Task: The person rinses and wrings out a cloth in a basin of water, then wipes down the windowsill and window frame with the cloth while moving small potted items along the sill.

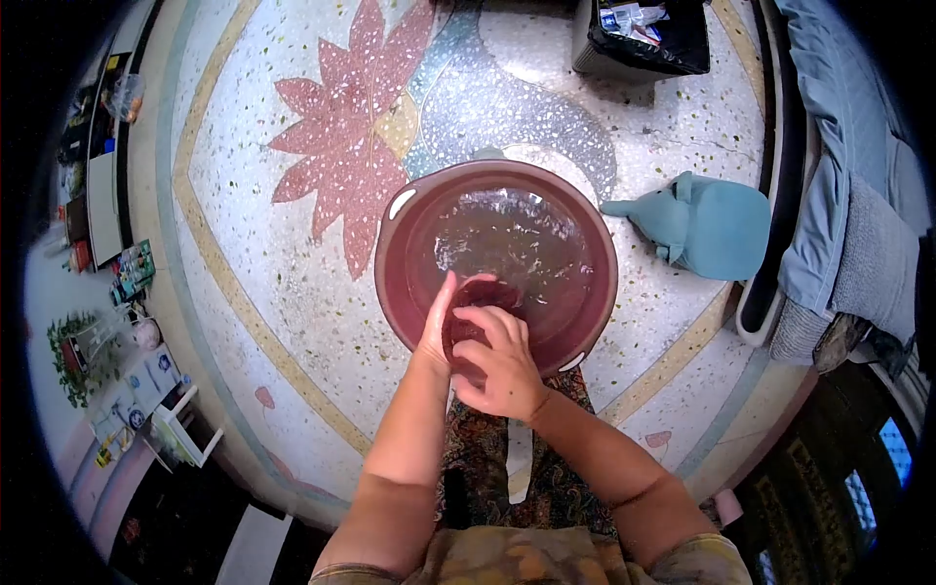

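Observation:
A large maroon basin [390, 283] of water stands on the floor in front of me. Over its near side, both hands are at a dark red item [495, 294], largely covered by my fingers, so its kind is unclear. My left hand [436, 331] is closed around the left of it, thumb side up. From the right, my right hand [505, 366] curls its fingers against the same item. Light glints on the rippled water [507, 234] beyond the hands.
Right of the basin lies a teal elephant-shaped seat or cushion [721, 229]. A black-lined bin [639, 58] holding wrappers stands beyond it. Grey-blue fabric [829, 146] drapes along the right. At left are a white rack [185, 429] and a potted plant [73, 356].

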`<action>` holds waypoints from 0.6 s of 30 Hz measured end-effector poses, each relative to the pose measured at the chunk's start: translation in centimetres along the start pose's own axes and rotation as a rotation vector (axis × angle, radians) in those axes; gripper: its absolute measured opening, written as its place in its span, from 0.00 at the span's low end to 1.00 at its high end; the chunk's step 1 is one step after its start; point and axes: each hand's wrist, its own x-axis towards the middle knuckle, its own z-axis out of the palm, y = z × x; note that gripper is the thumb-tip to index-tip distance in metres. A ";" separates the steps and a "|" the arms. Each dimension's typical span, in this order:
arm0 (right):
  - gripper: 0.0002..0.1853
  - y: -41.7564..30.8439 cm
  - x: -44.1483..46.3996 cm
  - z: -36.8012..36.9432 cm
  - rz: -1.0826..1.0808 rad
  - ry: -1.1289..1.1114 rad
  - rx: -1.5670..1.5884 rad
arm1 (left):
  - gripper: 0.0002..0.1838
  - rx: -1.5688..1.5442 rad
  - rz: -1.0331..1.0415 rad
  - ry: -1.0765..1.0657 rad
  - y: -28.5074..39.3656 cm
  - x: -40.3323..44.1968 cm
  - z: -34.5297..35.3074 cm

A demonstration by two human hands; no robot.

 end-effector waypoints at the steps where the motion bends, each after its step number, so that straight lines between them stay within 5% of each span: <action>1: 0.14 -0.2 0.1 0.5 0.025 0.031 -0.017 | 0.27 0.004 0.013 -0.062 -0.1 -0.7 1.5; 6: 0.19 0.0 0.6 2.4 0.081 0.236 -0.076 | 0.17 -0.213 -0.013 -0.030 -0.9 -1.5 3.4; 18: 0.16 1.1 1.9 1.6 0.020 0.340 -0.111 | 0.09 0.095 0.347 0.070 -2.1 1.6 1.3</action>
